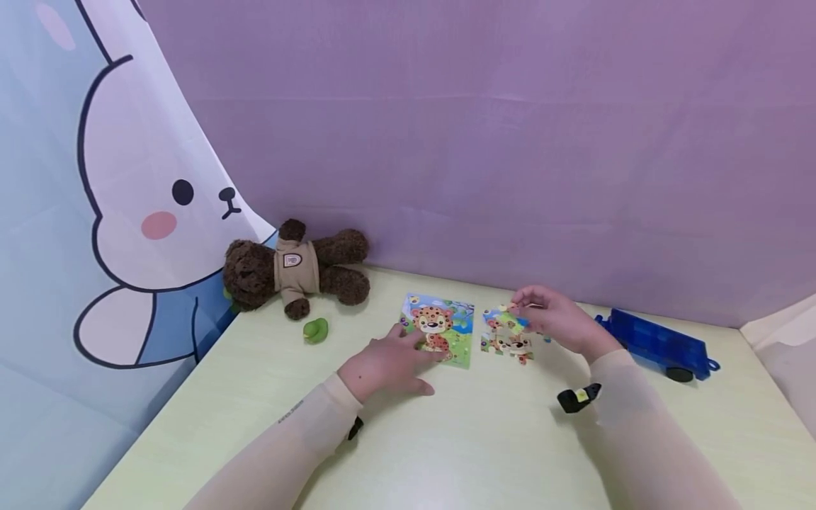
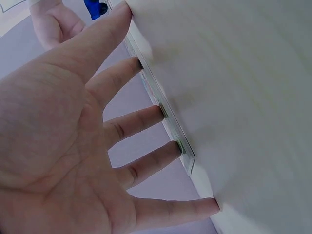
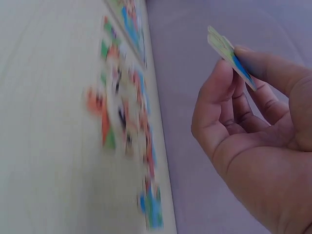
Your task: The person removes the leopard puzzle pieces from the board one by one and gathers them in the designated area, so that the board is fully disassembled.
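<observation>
A leopard picture card (image 1: 462,333) lies on the table, and my left hand (image 1: 389,365) rests on its lower left part with fingers spread. In the left wrist view several fingertips of the left hand (image 2: 97,131) touch the card's surface. Right of the card lie joined puzzle pieces (image 1: 513,345) with the leopard's face. Above them my right hand (image 1: 557,319) pinches one puzzle piece; in the right wrist view thumb and index finger of the right hand (image 3: 263,122) hold that piece (image 3: 225,48) tilted, clear of the table. The loose pieces (image 3: 117,97) are blurred there.
A brown teddy bear (image 1: 296,269) lies at the back left, with a small green toy (image 1: 315,331) in front of it. A blue toy wagon (image 1: 659,343) stands right of my right hand. A purple cloth (image 1: 478,156) hangs behind the table (image 1: 465,446).
</observation>
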`<state>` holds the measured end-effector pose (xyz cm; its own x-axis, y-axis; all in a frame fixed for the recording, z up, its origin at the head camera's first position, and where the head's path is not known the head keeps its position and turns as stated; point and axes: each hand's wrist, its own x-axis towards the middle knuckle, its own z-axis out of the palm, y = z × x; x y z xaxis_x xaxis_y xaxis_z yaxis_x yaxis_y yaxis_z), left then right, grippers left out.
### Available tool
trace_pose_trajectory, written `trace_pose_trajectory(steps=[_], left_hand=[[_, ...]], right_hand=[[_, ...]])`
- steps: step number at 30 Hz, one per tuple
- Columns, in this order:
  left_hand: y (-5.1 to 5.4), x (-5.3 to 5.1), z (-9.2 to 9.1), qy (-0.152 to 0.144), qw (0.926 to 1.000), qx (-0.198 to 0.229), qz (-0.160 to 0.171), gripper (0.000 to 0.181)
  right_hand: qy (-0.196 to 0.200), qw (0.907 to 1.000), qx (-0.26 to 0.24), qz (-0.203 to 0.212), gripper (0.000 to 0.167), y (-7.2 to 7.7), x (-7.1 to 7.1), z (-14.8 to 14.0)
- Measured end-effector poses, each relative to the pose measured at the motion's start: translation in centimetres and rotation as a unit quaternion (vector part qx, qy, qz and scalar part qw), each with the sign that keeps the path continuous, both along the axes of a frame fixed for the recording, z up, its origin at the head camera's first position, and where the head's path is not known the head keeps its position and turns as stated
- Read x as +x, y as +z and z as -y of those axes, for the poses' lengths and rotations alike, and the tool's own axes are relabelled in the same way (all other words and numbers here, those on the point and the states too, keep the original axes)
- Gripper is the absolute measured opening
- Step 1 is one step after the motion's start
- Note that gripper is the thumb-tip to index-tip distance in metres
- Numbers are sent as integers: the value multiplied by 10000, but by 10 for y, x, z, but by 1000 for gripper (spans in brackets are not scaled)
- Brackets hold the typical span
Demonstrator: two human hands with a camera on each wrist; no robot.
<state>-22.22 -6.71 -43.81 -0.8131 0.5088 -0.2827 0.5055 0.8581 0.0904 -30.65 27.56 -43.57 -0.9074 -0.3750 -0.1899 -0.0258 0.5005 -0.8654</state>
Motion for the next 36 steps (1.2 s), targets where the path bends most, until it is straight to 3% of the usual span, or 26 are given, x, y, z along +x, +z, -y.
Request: trace_pose_trajectory(steps=[13, 18, 25, 36], left_hand=[[-1, -1, 2, -17, 10000, 14, -28, 68], [-2, 0, 2, -30, 10000, 62, -2, 68], [-3, -1, 1, -48, 10000, 39, -11, 68], [-3, -1, 1, -22, 10000, 40, -16, 68]], right_hand=[[200, 9991, 371, 81, 40, -7, 14, -60], [462, 9978, 411, 230, 39, -12, 15, -66], [831, 9937, 754, 66, 28, -17, 16, -68], [855, 9915, 967, -151, 22, -21, 15, -62]])
